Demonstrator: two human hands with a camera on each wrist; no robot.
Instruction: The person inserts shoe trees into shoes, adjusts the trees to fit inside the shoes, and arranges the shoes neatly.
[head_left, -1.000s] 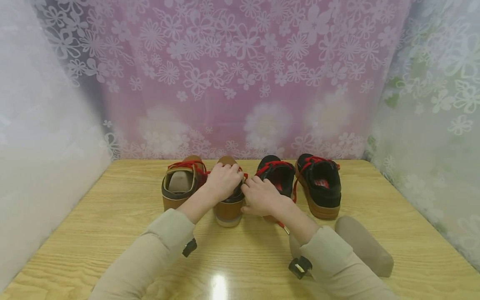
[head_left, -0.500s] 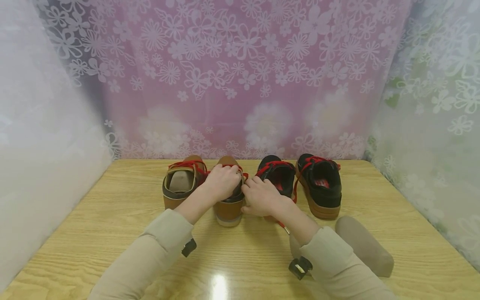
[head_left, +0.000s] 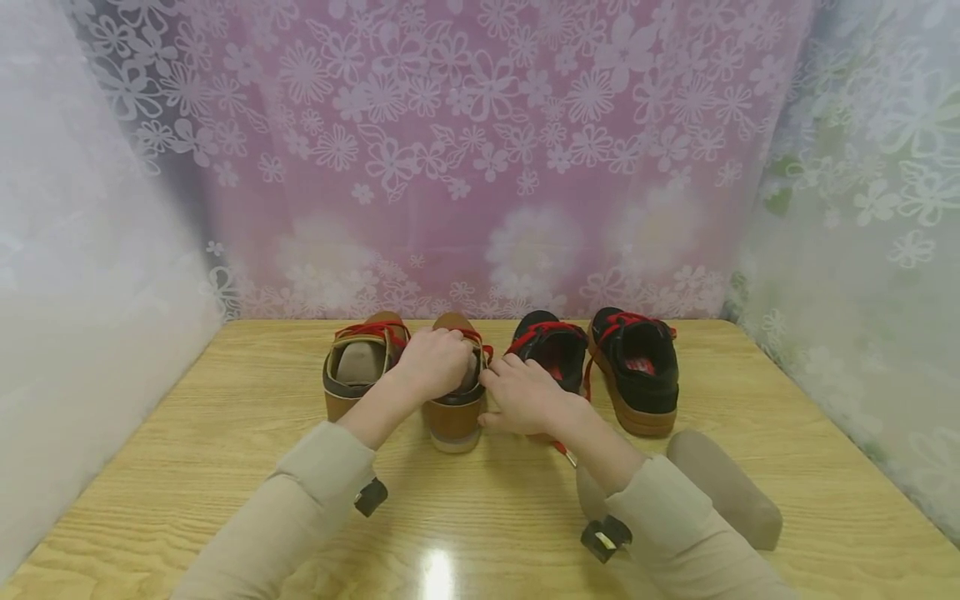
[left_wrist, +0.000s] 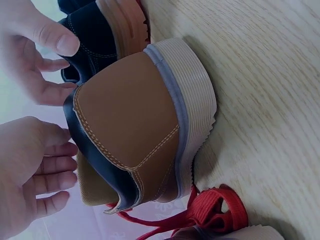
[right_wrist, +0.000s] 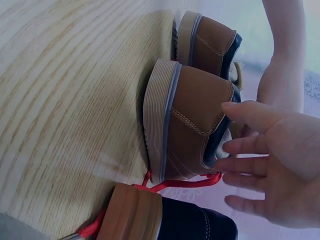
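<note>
A brown shoe (head_left: 454,417) with red laces stands second from the left, heel towards me. Inside its opening shows part of a grey insert (head_left: 471,377). My left hand (head_left: 435,364) is over the left side of that opening; in the left wrist view its fingers (left_wrist: 55,182) are loosely bent beside the collar, with nothing seen between them. My right hand (head_left: 525,396) is at the shoe's right side. In the right wrist view its thumb (right_wrist: 245,112) touches the heel collar, and its relaxed fingers lie by the rim.
Left of it stands another brown shoe (head_left: 343,404) with a grey insert (head_left: 360,364) inside. Two black shoes with red laces, a near one (head_left: 551,333) and a far one (head_left: 637,375), stand to the right. A loose grey insert (head_left: 723,492) lies on the wooden table (head_left: 187,467).
My left hand has shifted left over the brown shoe, so more of the grey insert inside shows. The right hand keeps its place by the shoe's side.
</note>
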